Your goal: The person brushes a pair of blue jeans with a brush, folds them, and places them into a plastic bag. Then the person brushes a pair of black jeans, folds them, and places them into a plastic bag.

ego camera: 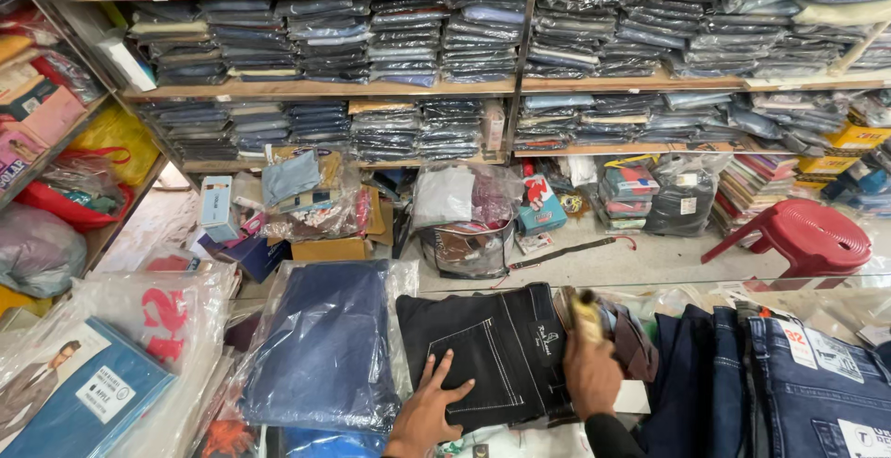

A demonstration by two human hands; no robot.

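A folded pair of black jeans point(483, 347) lies on the counter in front of me. My left hand point(432, 407) rests flat on its lower left part, fingers spread. At the jeans' right edge, my right hand point(591, 374) is closed around a small brown and gold object point(585, 317), blurred, which points up over the waistband. To the left lies a folded blue garment in a clear plastic bag point(325, 347). Several blue jeans with paper tags point(798, 374) lie to the right.
Wooden shelves point(325, 89) full of bagged folded jeans cover the far wall. A red plastic stool point(817, 235) stands on the floor at right. Bags and boxes of clothing point(464, 212) are piled on the floor. A blue box in plastic point(83, 393) lies at lower left.
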